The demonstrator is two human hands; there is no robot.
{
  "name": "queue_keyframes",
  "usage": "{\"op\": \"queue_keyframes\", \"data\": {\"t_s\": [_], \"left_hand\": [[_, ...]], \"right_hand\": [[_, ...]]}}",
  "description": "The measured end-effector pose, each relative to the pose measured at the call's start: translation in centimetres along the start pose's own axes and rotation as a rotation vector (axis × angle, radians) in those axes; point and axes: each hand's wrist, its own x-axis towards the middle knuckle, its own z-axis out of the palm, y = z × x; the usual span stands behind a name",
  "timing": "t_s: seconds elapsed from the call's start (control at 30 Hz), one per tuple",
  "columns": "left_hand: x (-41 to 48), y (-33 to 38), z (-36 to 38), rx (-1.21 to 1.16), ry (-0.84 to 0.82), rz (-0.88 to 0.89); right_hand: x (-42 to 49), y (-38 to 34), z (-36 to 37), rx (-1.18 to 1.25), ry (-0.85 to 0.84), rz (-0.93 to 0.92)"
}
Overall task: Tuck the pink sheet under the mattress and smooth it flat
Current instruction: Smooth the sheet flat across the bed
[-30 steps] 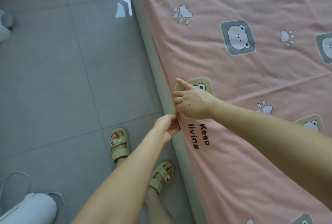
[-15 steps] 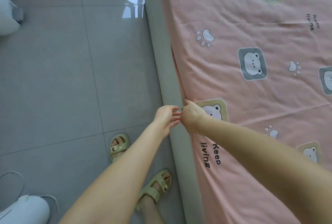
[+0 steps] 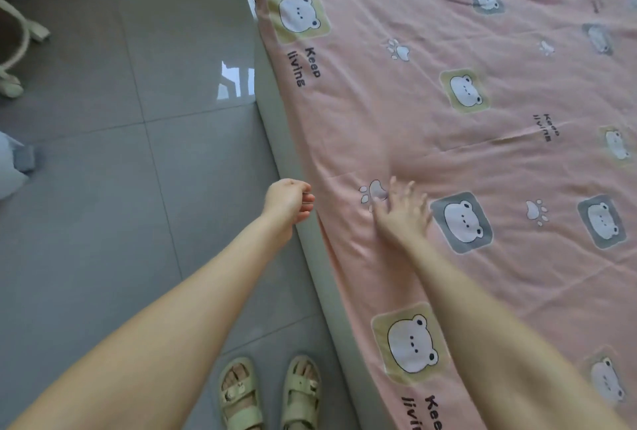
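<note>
The pink sheet (image 3: 431, 140), printed with bears and paw marks, covers the mattress from top centre to the lower right. Its left border runs down into the gap beside the grey bed frame (image 3: 312, 257). My right hand (image 3: 401, 211) lies flat on the sheet with fingers spread, just inside the edge, next to a paw print. My left hand (image 3: 287, 200) hovers over the frame rail at the sheet's edge, fingers loosely curled, holding nothing. Shallow creases run across the sheet to the right of my right hand.
Grey tiled floor (image 3: 120, 188) fills the left side. My feet in pale sandals (image 3: 269, 395) stand close to the frame at the bottom. A white object (image 3: 13, 167) sits at the left edge, and a round stand (image 3: 17, 50) at the upper left.
Both hands left the sheet's edge where they were pinching it. My right hand moved onto the top of the sheet and opened flat. The view shifted further along the bed.
</note>
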Motion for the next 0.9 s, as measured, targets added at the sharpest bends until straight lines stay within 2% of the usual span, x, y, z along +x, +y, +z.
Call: {"op": "queue_keyframes", "data": {"t_s": [0.03,0.1,0.13,0.17,0.2,0.27,0.33,0.4,0.47,0.5,0.53,0.57,0.6,0.63,0.67,0.73,0.8,0.9], "left_hand": [[1.1,1.3,0.6,0.022,0.020,0.048],[3.0,3.5,1.8,0.051,0.059,0.096],[3.7,4.5,2.3,0.072,0.065,0.098],[4.4,5.7,2.8,0.095,0.063,0.101],[5.2,7.3,3.2,0.125,0.053,0.109],[7.2,10.9,3.7,0.207,0.035,0.144],[9.4,15.2,4.7,0.288,0.030,0.190],[12.2,19.8,6.0,0.345,0.024,0.232],[15.4,24.6,7.6,0.377,0.006,0.281],[17.0,26.8,8.4,0.395,0.005,0.302],[18.6,28.7,9.2,0.409,0.009,0.313],[19.9,30.3,9.8,0.418,0.014,0.314],[20.9,31.9,10.4,0.431,0.014,0.311],[21.9,33.2,10.9,0.456,0.006,0.303],[22.7,34.5,11.2,0.484,-0.004,0.292],[24.0,37.3,11.6,0.531,-0.027,0.265],[25.4,40.8,11.7,0.563,-0.059,0.267],[27.3,46.9,11.8,0.635,-0.126,0.281]], "right_hand": [[-1.6,-1.6,3.1,-0.161,0.000,-0.301],[-5.7,-3.5,6.4,-0.344,-0.121,-0.875],[-6.5,-3.5,6.1,-0.290,-0.162,-0.987],[-6.0,-3.4,4.5,-0.127,-0.209,-0.941],[-4.5,-3.5,2.3,0.085,-0.163,-0.813],[0.2,-3.9,-2.6,0.394,0.086,-0.576],[6.5,-4.0,-8.1,0.551,0.258,-0.312],[13.7,-3.7,-12.6,0.668,0.263,0.068],[19.2,-5.1,-14.9,0.709,0.171,0.391],[21.1,-6.8,-14.7,0.608,0.104,0.382],[22.0,-9.4,-13.6,0.455,0.037,0.219],[21.7,-12.4,-11.8,0.362,-0.054,-0.026],[20.7,-15.3,-10.5,0.330,-0.174,-0.245],[19.6,-18.0,-10.8,0.345,-0.302,-0.372],[19.4,-19.2,-11.7,0.441,-0.362,-0.411],[21.1,-18.8,-15.0,0.765,-0.311,-0.202],[23.6,-17.6,-18.7,1.000,-0.123,0.067],[26.7,-17.7,-23.9,1.129,-0.011,0.390]]}}
